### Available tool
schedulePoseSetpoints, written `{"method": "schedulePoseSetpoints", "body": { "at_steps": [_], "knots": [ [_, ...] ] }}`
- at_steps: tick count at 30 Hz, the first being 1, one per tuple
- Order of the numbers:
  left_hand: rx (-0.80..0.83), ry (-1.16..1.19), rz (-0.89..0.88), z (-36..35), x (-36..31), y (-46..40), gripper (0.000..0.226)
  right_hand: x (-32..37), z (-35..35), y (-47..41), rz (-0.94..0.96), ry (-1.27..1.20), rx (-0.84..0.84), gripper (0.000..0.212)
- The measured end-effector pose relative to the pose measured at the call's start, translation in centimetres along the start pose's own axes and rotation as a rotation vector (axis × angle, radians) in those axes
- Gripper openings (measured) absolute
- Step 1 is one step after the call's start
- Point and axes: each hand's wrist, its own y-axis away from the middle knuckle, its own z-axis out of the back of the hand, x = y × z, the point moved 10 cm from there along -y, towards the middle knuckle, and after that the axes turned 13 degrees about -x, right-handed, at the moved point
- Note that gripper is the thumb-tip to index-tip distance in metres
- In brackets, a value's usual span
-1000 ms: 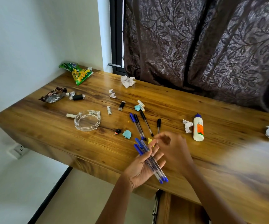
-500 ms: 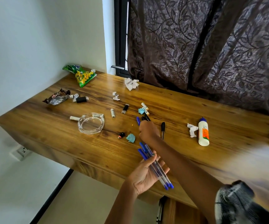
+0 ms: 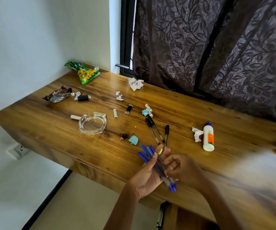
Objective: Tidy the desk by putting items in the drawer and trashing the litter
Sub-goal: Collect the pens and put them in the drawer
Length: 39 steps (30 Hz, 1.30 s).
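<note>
My left hand (image 3: 146, 178) is palm up over the desk's front edge and holds a bundle of blue-capped pens (image 3: 146, 153). Beside it, my right hand (image 3: 183, 170) has its fingers curled onto the same bundle, pressing a pen into it. Three black pens (image 3: 154, 128) lie on the wooden desk (image 3: 51, 123) just beyond my hands. Litter is scattered around: a green snack bag (image 3: 85, 73), a chocolate wrapper (image 3: 57, 96), crumpled papers (image 3: 135, 83) and a blue scrap (image 3: 133, 140). A white glue bottle (image 3: 208, 138) lies to the right.
A glass ashtray (image 3: 92, 123) sits left of centre with a white stub beside it. Batteries (image 3: 115, 113), a black USB stick (image 3: 128, 109) and a black cylinder (image 3: 82, 98) lie mid-desk. A drawer (image 3: 172, 216) stands open under the front edge. A dark curtain hangs behind.
My right hand reached out to the pens on the desk, took the blue one and came back to the bundle. Only black pens are left lying there.
</note>
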Motion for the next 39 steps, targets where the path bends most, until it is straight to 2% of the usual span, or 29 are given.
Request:
{"method": "schedulePoseSetpoints", "body": {
  "at_steps": [2, 4, 7, 9, 14, 18, 20, 22, 25, 27, 30, 31, 35, 37, 39],
  "knots": [
    [-0.011, -0.006, -0.019, -0.2, -0.2, 0.2, 0.052, 0.0, 0.4, 0.0, 0.020, -0.071, -0.054, 0.012],
    [-0.021, -0.005, -0.029, -0.1, -0.4, 0.3, 0.062, 0.1, 1.7, -0.8, -0.003, -0.178, -0.156, 0.004],
    [-0.004, -0.015, -0.025, 0.1, -0.3, 0.1, 0.073, 0.2, 4.9, -3.5, -0.011, -0.197, -0.479, 0.007],
    [0.010, -0.014, -0.024, 0.0, -0.3, 0.2, 0.073, 0.1, 5.5, -5.9, -0.030, -0.097, -0.592, 0.011],
    [0.023, -0.039, -0.026, 0.0, -0.2, 0.3, 0.073, -1.7, 2.1, -10.4, -0.056, 0.191, -0.522, 0.032],
    [0.012, -0.048, -0.028, 0.1, -0.2, 0.1, 0.076, -3.2, 2.6, -9.9, -0.101, 0.188, -0.587, 0.034],
    [0.023, -0.052, -0.023, 0.1, -0.2, 0.2, 0.074, -4.1, 3.5, -9.0, -0.181, 0.066, -0.577, 0.036],
    [0.023, -0.062, -0.021, 0.2, -0.1, 0.1, 0.072, -4.6, 4.3, -7.3, -0.251, -0.186, -0.561, 0.035],
    [0.008, -0.072, -0.028, 0.2, -0.3, -0.1, 0.071, -3.1, 4.6, -3.5, -0.202, -0.531, -0.497, 0.033],
    [0.002, -0.069, -0.031, 0.1, -0.4, 0.0, 0.067, -1.7, 4.3, -0.8, -0.131, -0.592, -0.470, 0.029],
    [-0.020, -0.042, -0.020, 0.2, -0.3, 0.1, 0.044, -1.0, 2.5, 1.4, -0.070, -0.507, -0.441, 0.026],
    [-0.012, -0.052, -0.019, 0.1, -0.3, 0.2, 0.042, -1.0, 1.7, 1.7, -0.059, -0.449, -0.427, 0.026],
    [-0.016, -0.072, -0.041, 0.0, -0.4, 0.4, 0.046, -0.6, 0.1, 1.8, 0.006, -0.160, -0.434, 0.021],
    [-0.008, -0.063, -0.046, -0.2, -0.5, 0.5, 0.048, 0.0, 0.5, 1.4, 0.041, -0.101, -0.442, 0.017],
    [-0.010, -0.037, -0.043, -0.2, -0.6, 0.6, 0.061, 0.8, 1.7, 0.8, 0.071, -0.097, -0.475, 0.011]
  ]
}}
